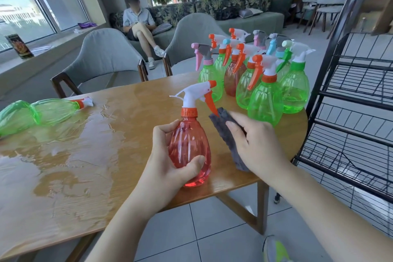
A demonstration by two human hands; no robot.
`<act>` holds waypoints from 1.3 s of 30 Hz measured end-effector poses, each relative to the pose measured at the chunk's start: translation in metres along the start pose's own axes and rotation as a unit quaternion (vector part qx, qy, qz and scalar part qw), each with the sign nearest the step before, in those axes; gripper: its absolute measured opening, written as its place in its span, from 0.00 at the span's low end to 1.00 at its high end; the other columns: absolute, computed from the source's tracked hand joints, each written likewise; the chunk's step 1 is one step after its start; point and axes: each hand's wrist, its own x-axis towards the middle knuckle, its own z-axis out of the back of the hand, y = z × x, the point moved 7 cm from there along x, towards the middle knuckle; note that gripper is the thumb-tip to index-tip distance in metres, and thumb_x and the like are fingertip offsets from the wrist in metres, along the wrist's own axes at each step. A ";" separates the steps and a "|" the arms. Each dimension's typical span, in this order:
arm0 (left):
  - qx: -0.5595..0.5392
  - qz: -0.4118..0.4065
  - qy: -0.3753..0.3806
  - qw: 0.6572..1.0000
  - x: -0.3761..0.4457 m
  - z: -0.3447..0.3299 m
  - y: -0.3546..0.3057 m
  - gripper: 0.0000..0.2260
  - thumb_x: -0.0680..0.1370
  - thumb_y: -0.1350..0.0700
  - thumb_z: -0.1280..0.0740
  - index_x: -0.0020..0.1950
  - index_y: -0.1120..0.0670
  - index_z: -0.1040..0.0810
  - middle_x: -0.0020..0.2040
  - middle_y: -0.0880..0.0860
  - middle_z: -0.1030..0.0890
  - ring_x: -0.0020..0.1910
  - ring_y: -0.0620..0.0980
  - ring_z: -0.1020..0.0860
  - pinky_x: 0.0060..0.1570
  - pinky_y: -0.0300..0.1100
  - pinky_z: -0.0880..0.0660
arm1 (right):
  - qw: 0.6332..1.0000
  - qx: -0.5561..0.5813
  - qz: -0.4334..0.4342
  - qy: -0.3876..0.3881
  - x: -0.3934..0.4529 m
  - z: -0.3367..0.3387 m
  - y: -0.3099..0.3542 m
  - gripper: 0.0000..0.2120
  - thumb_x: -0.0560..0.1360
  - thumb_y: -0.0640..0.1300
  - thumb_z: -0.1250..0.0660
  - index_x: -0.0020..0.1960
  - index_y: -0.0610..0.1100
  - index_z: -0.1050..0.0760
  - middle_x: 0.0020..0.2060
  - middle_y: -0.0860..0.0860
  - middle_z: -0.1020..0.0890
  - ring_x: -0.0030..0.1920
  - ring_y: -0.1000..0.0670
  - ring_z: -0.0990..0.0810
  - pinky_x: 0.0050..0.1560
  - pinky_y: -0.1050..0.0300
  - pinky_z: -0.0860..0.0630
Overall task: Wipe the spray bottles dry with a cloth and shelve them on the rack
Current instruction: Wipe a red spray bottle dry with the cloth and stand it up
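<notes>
Sunlit lounge with big windows and grey chairs; in front of the person, a wooden table (pixel 131 176) with a sheet of water pooled across it, out beyond the left hand.

Left hand (pixel 170 168) wraps around the belly of a red translucent plastic spray bottle with a white-and-orange trigger head (pixel 189 147), holding it upright, thumb across the front. Right hand (pixel 258 144), just beside the bottle, holds a dark grey cloth (pixel 225 134) under its curled fingers — the cloth seems just short of the bottle's side, though contact is hard to judge.

To wipe well, it likely helps to turn the bottle in the left hand while the cloth runs from neck to base, including the trigger.

Just past the right hand stands a cluster of green and amber spray bottles (pixel 265 102); far off past the left hand lie green bottles on their sides (pixel 49 112). To the right of the right hand stands a black wire rack (pixel 357 100) — cut off by the frame, its shelves only partly seen. Whether the red bottle is wet cannot be made out.
</notes>
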 end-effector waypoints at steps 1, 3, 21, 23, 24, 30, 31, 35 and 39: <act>0.010 -0.003 -0.002 1.000 0.000 0.003 -0.001 0.33 0.68 0.43 0.21 0.68 0.41 0.35 0.63 0.39 0.20 0.63 0.48 0.17 0.61 0.48 0.18 | 1.000 -0.003 -0.016 -0.012 -0.002 0.005 -0.003 0.15 0.84 0.37 0.34 0.69 0.42 0.20 0.40 0.55 0.16 0.37 0.64 0.23 0.37 0.74 0.31; 0.034 -0.013 -0.008 0.999 -0.001 0.010 -0.003 0.33 0.66 0.44 0.20 0.66 0.37 0.32 0.62 0.40 0.20 0.61 0.49 0.16 0.60 0.48 0.17 | 0.998 0.004 -0.043 -0.054 -0.002 0.017 -0.007 0.14 0.84 0.39 0.35 0.68 0.42 0.20 0.42 0.50 0.14 0.40 0.56 0.21 0.38 0.67 0.29; 0.407 -0.145 -0.043 0.901 -0.001 -0.006 -0.020 0.40 0.62 0.47 0.26 0.73 0.41 0.34 0.73 0.40 0.28 0.67 0.55 0.27 0.60 0.56 0.26 | 0.994 -0.057 0.077 -0.061 0.011 0.013 0.064 0.15 0.82 0.40 0.37 0.66 0.41 0.19 0.48 0.52 0.13 0.41 0.55 0.18 0.42 0.64 0.29; 0.420 -0.140 -0.043 0.896 -0.001 -0.008 -0.021 0.40 0.62 0.46 0.28 0.73 0.41 0.35 0.72 0.40 0.28 0.66 0.55 0.28 0.59 0.55 0.27 | 0.996 -0.005 0.071 -0.057 0.012 0.018 0.067 0.12 0.83 0.39 0.37 0.62 0.44 0.17 0.39 0.64 0.18 0.34 0.59 0.22 0.37 0.70 0.32; 0.422 -0.135 -0.040 0.896 -0.001 -0.008 -0.020 0.39 0.62 0.45 0.28 0.73 0.40 0.35 0.73 0.40 0.28 0.66 0.54 0.28 0.60 0.55 0.28 | 0.996 0.043 0.060 -0.049 0.013 0.021 0.066 0.12 0.84 0.39 0.37 0.60 0.46 0.16 0.38 0.65 0.18 0.32 0.57 0.22 0.35 0.69 0.32; 0.345 -0.085 -0.069 0.932 0.002 0.000 -0.017 0.37 0.65 0.47 0.26 0.71 0.34 0.37 0.65 0.33 0.29 0.66 0.48 0.30 0.61 0.51 0.29 | 0.968 0.209 -0.084 -0.108 0.000 0.033 0.038 0.12 0.86 0.43 0.38 0.59 0.56 0.18 0.47 0.56 0.13 0.50 0.57 0.16 0.53 0.52 0.20; 0.329 -0.081 -0.072 0.938 0.002 0.002 -0.016 0.37 0.66 0.49 0.24 0.71 0.34 0.36 0.63 0.32 0.29 0.65 0.48 0.30 0.62 0.52 0.28 | 0.964 0.212 -0.119 -0.112 -0.004 0.030 0.031 0.12 0.86 0.43 0.37 0.57 0.56 0.17 0.46 0.55 0.13 0.48 0.59 0.17 0.52 0.53 0.20; 0.296 -0.063 -0.050 0.952 0.005 0.007 -0.010 0.45 0.69 0.53 0.19 0.75 0.30 0.42 0.67 0.32 0.30 0.67 0.47 0.28 0.67 0.49 0.29 | 0.944 0.227 -0.233 -0.055 -0.011 -0.003 0.000 0.18 0.80 0.55 0.35 0.49 0.40 0.20 0.45 0.35 0.18 0.39 0.49 0.25 0.41 0.47 0.25; 0.311 -0.074 -0.018 0.947 0.006 0.002 -0.009 0.44 0.71 0.52 0.20 0.77 0.28 0.43 0.68 0.25 0.36 0.69 0.38 0.35 0.70 0.43 0.35 | 0.896 0.315 -0.310 -0.028 -0.012 -0.030 -0.014 0.35 0.66 0.62 0.34 0.51 0.29 0.29 0.42 0.26 0.25 0.41 0.48 0.28 0.44 0.47 0.35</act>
